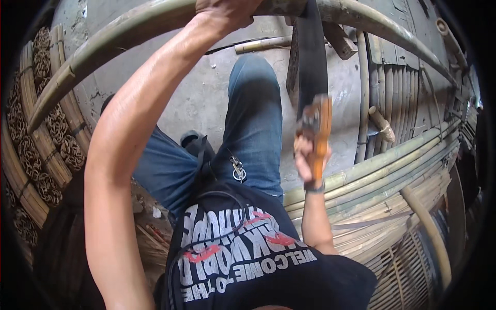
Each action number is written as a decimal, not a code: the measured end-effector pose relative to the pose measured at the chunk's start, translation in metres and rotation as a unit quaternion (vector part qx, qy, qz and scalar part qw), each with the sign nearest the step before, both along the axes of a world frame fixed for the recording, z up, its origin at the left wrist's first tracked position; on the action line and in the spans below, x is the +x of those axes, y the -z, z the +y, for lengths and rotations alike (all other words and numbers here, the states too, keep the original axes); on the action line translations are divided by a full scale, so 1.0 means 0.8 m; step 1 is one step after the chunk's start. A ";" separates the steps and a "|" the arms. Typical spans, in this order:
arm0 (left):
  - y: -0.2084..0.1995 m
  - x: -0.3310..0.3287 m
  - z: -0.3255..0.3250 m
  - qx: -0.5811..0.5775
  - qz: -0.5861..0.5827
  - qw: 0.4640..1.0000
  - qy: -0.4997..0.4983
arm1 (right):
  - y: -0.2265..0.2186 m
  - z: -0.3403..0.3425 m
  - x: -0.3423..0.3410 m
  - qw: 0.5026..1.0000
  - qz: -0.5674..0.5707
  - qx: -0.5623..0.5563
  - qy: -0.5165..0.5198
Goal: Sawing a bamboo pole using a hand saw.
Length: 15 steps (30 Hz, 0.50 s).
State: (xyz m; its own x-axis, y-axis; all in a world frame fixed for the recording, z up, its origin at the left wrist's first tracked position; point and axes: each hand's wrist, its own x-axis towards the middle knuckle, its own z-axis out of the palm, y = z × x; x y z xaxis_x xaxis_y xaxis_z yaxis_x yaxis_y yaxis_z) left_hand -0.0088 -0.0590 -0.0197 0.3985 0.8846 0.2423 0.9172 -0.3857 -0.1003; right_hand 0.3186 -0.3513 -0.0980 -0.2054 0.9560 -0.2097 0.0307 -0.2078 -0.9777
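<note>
A long green-brown bamboo pole [134,27] arches across the top of the view. My left hand [227,9] is closed over it near the middle, partly cut off by the upper edge. Gripped in my right hand [309,157] is a handsaw [312,57] with an orange handle and a wide dark blade. The blade points away from me and crosses the pole to the right of my left hand; whether its teeth are in the bamboo I cannot make out. The saw handle and right fingers are slightly blurred.
Dark wooden supports [338,41] stand under the pole. A short bamboo piece [263,44] lies on the concrete floor [201,77]. Tied bamboo bundles [31,139] are stacked at left. Long poles [372,165] and split strips [361,219] lie at right, beside a bamboo stub [381,124].
</note>
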 end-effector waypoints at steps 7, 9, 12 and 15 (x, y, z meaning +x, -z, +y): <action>0.003 -0.010 -0.003 -0.049 0.000 0.998 -0.039 | -0.042 0.228 -0.096 0.990 0.027 0.139 0.004; -0.007 0.009 0.000 -0.077 -0.006 0.997 -0.023 | 0.053 0.129 -0.055 0.974 -0.061 0.153 0.158; -0.002 -0.012 -0.002 -0.040 0.005 0.999 -0.014 | -0.020 0.016 -0.039 0.977 -0.029 0.209 0.015; -0.008 -0.002 -0.001 -0.039 0.007 0.999 -0.013 | -0.042 -0.001 -0.043 0.990 0.018 0.116 0.081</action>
State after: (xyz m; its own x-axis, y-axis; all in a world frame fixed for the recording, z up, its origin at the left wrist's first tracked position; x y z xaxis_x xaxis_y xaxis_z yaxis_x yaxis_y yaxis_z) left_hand -0.0101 -0.0601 -0.0136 0.3772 0.9110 0.1667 0.9260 -0.3681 -0.0836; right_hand 0.2843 -0.3522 -0.0643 -0.0482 0.9986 0.0231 -0.0206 0.0221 -0.9995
